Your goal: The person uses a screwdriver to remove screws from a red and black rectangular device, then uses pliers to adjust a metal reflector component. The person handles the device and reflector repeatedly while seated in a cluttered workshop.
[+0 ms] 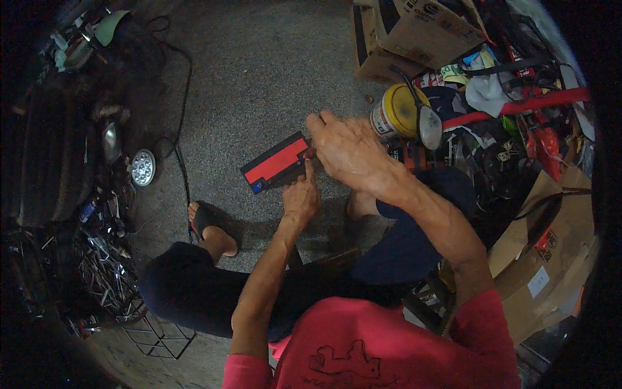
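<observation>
A flat rectangular red and black piece [275, 162] with a blue lower-left corner lies at an angle in the middle of the view. Along its lower edge is my left hand [299, 194], fingers curled against it and index finger reaching to its right end. My right hand [343, 146] is closed just beyond that end, over a small dark reddish part; what exactly its fingers grip is hidden.
Cardboard boxes [427, 35] stand upper right, beside a yellow-lidded tub [398, 113], a mirror [429, 126] and mixed clutter. Leaning cardboard [544, 266] is at right. Tyres [48, 149], a round lamp [142, 167], a cable and loose metal pieces lie left of my feet.
</observation>
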Tool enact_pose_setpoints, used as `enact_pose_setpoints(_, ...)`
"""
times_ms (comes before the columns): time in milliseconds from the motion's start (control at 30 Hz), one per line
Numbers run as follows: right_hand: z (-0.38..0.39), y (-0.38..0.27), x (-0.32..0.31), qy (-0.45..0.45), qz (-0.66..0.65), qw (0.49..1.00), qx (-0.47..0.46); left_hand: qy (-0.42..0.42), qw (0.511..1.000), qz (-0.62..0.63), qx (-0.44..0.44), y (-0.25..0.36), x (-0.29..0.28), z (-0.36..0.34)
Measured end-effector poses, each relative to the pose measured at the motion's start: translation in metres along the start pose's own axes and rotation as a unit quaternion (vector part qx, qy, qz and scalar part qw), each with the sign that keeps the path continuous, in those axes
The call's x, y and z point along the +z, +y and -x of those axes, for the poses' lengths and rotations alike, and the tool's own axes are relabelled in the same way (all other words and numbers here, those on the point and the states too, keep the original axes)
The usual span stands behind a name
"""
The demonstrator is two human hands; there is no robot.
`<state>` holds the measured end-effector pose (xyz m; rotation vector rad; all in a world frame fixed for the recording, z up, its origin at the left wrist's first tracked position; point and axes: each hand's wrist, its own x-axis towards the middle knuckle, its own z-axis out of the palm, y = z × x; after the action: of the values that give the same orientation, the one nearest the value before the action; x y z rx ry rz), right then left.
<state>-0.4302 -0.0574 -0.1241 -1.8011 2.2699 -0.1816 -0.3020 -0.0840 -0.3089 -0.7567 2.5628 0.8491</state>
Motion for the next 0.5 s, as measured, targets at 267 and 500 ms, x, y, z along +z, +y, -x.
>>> enact_pose_setpoints(267,0.0013,0.0049,0.0072,0.056,-0.034,0.997,-0.049,0.018,1.000,-0.001,0.017,-0.0030,0.0062,-0.0014)
enact_pose_setpoints(500,0.0032,0.0021,0.0053,0.022,-0.029,0.999,0.008,0.018,1.000,0.013,0.014,-0.0006,0.0049,-0.0014)
